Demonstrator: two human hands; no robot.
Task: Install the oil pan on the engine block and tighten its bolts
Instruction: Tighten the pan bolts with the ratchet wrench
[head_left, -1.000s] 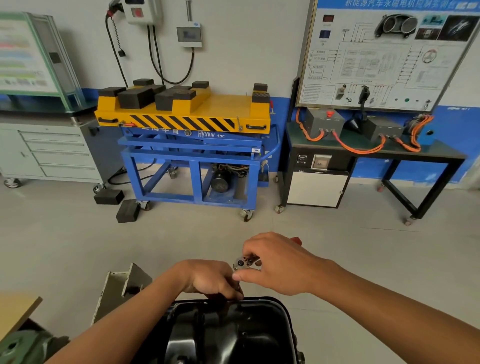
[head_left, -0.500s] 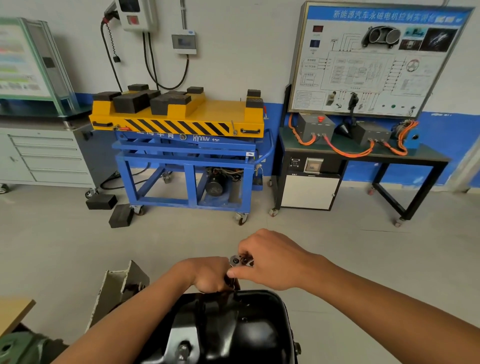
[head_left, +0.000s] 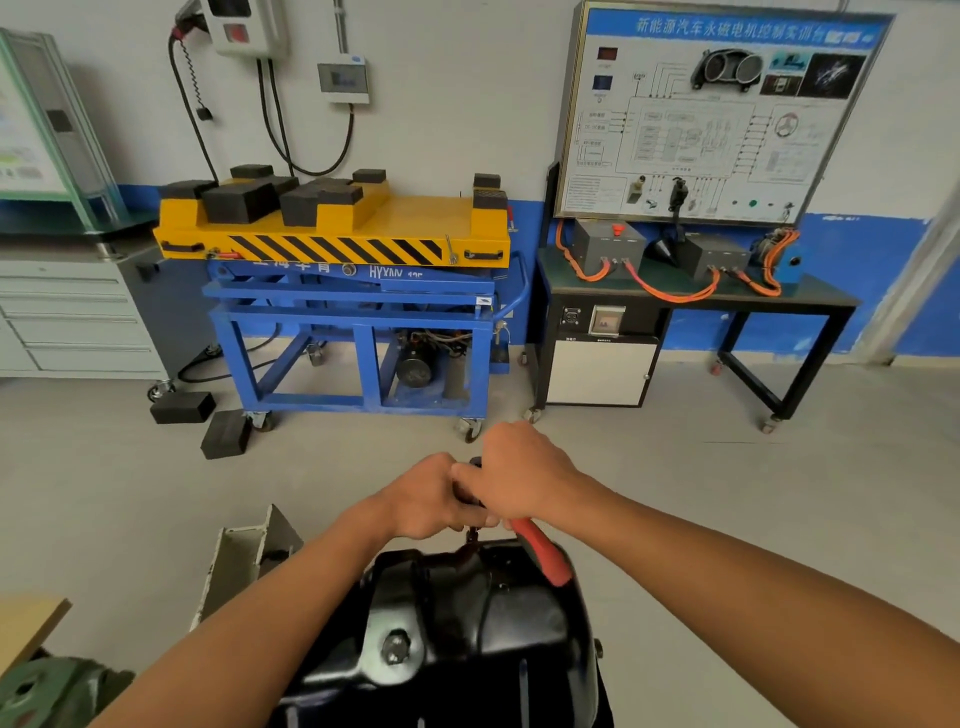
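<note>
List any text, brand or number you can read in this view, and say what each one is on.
"HYXNN" or similar, then digits that look like "125", partly cut off: blue lift cart, under its yellow platform.
Chinese headline, white on blue, about a new-energy vehicle motor control training bench: wall training board. Its diagram labels are too small to read.
Poster at left: blurred, unreadable.
Oil pan, both hands: no text.

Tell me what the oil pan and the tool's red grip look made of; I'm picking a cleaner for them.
The oil pan looks like pressed sheet metal with glossy black paint: it has smooth stamped curves and bright reflections. The red grip on the tool looks like plastic or rubber, with an even colour and a dull sheen; which of the two cannot be told. Both hands cover the tool's head.
</note>
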